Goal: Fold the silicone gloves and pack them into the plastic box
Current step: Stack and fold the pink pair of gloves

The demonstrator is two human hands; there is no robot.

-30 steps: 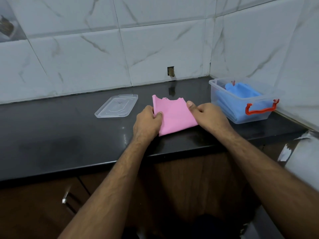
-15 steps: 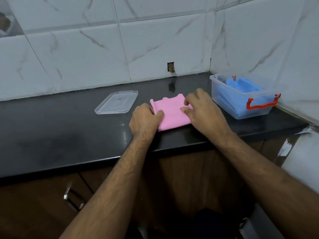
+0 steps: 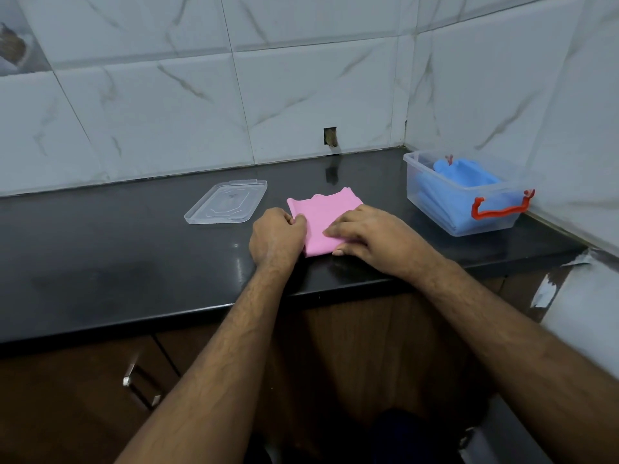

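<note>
Pressing glove (image 3: 323, 214) flat: right hand (image 3: 375, 237) fingers straight, together on top, left hand (image 3: 276, 237) pinching edge — I'd crease firmly before box (image 3: 464, 209).

Bare counter (image 3: 100, 262) lies left of the left hand (image 3: 276, 237); the lid (image 3: 226, 202) sits just beyond; the box (image 3: 465, 195) flanks the right hand (image 3: 375, 237).

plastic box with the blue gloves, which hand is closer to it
Right. The right hand lies flat on the pink glove, on the side towards the plastic box; the left hand holds the glove's far edge, farther away.
</note>
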